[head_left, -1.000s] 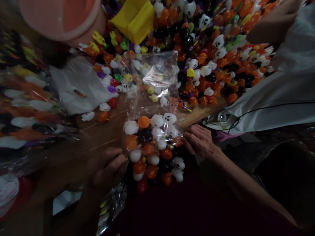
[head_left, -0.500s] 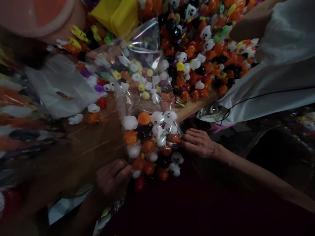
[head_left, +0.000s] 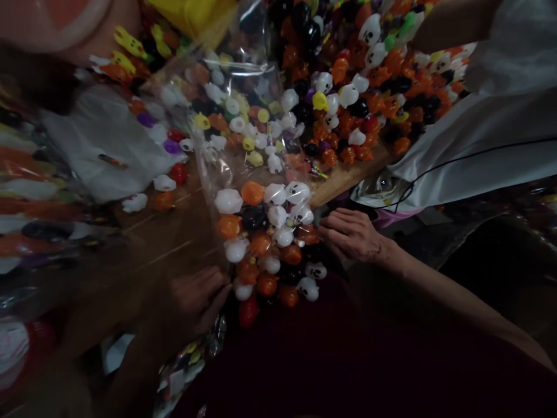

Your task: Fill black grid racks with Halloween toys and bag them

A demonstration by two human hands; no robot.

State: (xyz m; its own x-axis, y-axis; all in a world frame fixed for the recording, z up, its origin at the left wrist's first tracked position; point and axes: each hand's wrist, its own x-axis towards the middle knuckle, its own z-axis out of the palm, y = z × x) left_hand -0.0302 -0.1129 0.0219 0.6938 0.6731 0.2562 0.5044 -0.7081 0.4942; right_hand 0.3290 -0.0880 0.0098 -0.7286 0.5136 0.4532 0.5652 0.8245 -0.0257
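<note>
In front of my body lies a clear plastic bag [head_left: 261,174], its near end full of small shiny figures in white, orange and black. White ghost-like figures [head_left: 300,215] with dark faces show among round orange ones [head_left: 261,244]. A red figure [head_left: 248,312] sits lowest; I cannot tell whether it is inside the bag. My left hand [head_left: 202,296], dim and a little blurred, is closed at the bag's left edge. At the opposite edge my right hand [head_left: 350,232] has its fingers curled together on the plastic.
A large heap of similar figures [head_left: 348,110] covers the wooden table [head_left: 152,244] at the back. A yellow container [head_left: 195,17] and a pinkish tub [head_left: 56,23] stand far left. Another person's arm [head_left: 456,23] and pale clothing [head_left: 478,139] are at the right.
The bag's filled end and both hands sit slightly higher in view, with the view itself shifted a little. Both hands stay at the bag's edges.
</note>
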